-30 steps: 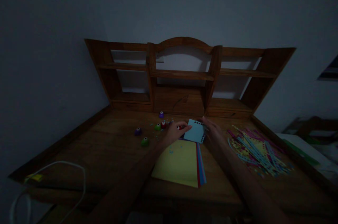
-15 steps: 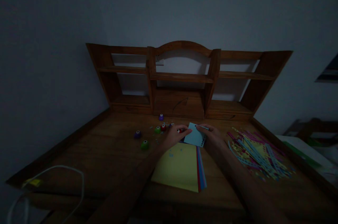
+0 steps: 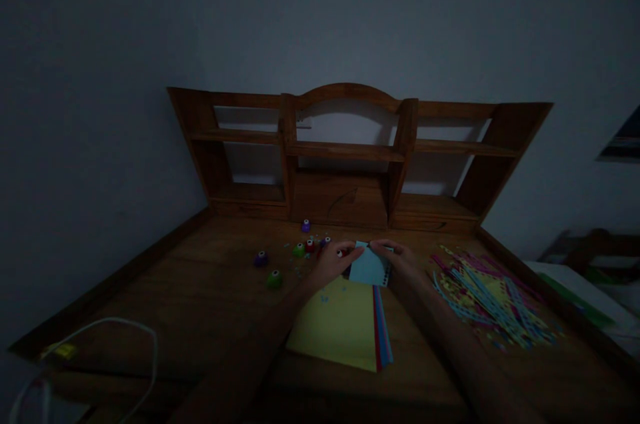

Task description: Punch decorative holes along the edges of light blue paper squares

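Between my hands is a piece of light blue paper (image 3: 369, 269), with a row of punched holes along its right edge. My left hand (image 3: 334, 260) pinches its upper left corner between thumb and finger. At the top edge, my right hand (image 3: 399, 257) grips the sheet, fingers closed. Below the held piece lies a stack of coloured sheets (image 3: 337, 327), yellow on top with red and blue showing at the right side. Tiny blue paper bits are on the yellow sheet. A red craft punch (image 3: 341, 253) shows just behind my left fingers, partly hidden.
Small craft punches stand left of my hands, including a green one (image 3: 274, 279) and a purple one (image 3: 261, 259). A pile of punched paper strips (image 3: 493, 297) lies at the right. Behind rises a wooden shelf unit (image 3: 345, 149). A white cable (image 3: 154, 351) loops at the front left.
My right fingers have shifted to the paper's top edge, and the blue paper has turned slightly. The view has tilted up a little.
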`<state>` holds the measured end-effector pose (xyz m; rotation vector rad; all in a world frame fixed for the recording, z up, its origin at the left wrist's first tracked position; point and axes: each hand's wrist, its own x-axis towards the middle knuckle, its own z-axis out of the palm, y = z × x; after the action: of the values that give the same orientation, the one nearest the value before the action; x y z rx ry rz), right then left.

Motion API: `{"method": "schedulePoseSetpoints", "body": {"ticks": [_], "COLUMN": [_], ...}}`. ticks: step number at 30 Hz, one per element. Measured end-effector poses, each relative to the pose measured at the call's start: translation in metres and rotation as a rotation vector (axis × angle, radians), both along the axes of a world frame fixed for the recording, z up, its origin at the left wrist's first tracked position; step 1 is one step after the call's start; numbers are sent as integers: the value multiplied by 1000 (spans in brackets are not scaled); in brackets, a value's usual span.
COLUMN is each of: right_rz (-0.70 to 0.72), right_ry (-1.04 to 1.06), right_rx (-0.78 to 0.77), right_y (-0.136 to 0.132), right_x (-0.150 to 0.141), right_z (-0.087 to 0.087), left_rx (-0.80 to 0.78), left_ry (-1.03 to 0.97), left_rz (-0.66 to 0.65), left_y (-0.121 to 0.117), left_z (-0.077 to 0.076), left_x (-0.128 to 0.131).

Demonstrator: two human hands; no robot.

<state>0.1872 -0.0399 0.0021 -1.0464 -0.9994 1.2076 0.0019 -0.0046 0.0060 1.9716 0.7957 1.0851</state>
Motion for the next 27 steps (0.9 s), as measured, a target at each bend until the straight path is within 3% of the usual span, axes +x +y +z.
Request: {"method": "schedulePoseSetpoints", "body": {"ticks": [21, 27], "right_rz": [16, 41], "right_ry": [-104, 22], "right_rx": [49, 30], "right_y": [1, -4], "right_x": [5, -4], "right_z": [-2, 5], "left_rx": [71, 35], "left_ry": [-31, -120], "left_rz": [5, 78], "left_y": [-2, 6], "left_z": [-3, -10], "left_x": [4, 4]}}
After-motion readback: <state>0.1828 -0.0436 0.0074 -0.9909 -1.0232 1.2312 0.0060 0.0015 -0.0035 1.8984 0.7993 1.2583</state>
